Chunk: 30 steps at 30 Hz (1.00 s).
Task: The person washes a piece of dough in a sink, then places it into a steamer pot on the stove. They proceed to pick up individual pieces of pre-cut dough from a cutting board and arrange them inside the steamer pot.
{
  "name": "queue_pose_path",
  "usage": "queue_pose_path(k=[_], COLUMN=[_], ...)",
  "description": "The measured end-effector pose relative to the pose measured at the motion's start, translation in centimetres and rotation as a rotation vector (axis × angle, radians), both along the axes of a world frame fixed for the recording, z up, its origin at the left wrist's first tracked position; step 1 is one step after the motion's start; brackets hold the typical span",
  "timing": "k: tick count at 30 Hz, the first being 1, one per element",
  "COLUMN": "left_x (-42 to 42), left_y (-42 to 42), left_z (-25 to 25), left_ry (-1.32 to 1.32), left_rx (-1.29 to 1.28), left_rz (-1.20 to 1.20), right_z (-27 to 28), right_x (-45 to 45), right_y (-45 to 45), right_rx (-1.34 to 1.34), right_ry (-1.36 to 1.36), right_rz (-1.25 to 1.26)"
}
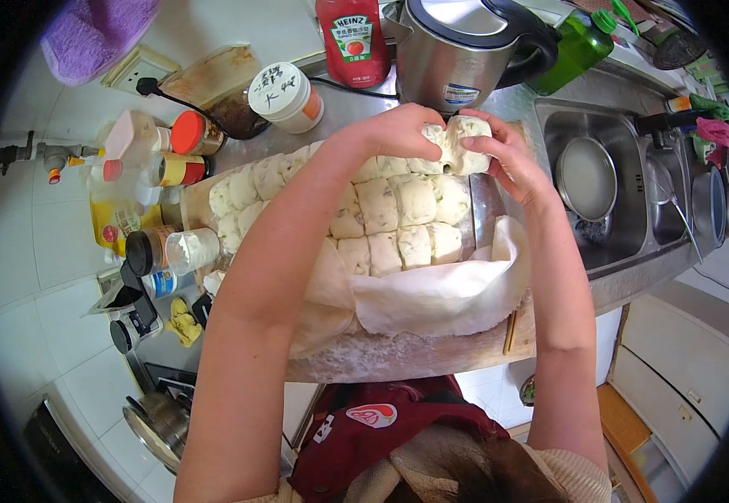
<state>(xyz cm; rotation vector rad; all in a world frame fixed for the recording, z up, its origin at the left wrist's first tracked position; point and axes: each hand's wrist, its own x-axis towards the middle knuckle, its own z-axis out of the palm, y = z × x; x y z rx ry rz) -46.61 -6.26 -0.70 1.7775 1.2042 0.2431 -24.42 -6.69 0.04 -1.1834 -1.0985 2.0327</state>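
Note:
At the far edge of a floured wooden board (402, 364), my left hand (399, 131) grips a pale dough roll (433, 137) between thumb and fingers. My right hand (510, 154) holds the neighbouring dough roll (470, 146), its thumb across the near side. The two pieces sit side by side, raised to the row's end. Several rows of cut dough rolls (378, 204) with greenish flecks cover the board below, partly hidden by my left forearm. A white cloth (446, 295) lies folded back along their near side. To their right is a flat grey metal piece (487, 204), partly covered.
Behind the board stand a steel kettle (446, 63), a ketchup bottle (357, 44) and a white lidded tub (286, 97). Jars (193, 251) crowd the left side. A sink (628, 220) holding a round pan (586, 179) is at right. Chopsticks (511, 330) rest on the board.

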Motion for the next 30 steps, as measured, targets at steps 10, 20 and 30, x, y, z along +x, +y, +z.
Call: queue_pose_path(k=[10, 20, 30], left_x=[0.0, -0.2, -0.2], left_y=[0.1, 0.3, 0.5], left_z=[1.0, 2.0, 0.9], left_ry=[0.014, 0.003, 0.026], left_rx=[-0.100, -0.181, -0.040], left_rz=[-0.055, -0.078, -0.072], right_z=[0.0, -0.2, -1.5], right_x=[1.1, 2.6, 1.0], right_y=[0.6, 2.8, -0.3], right_rx=[0.001, -0.055, -0.056], right_ry=[-0.058, -0.032, 0.054], right_rz=[0.092, 0.322, -0.227])
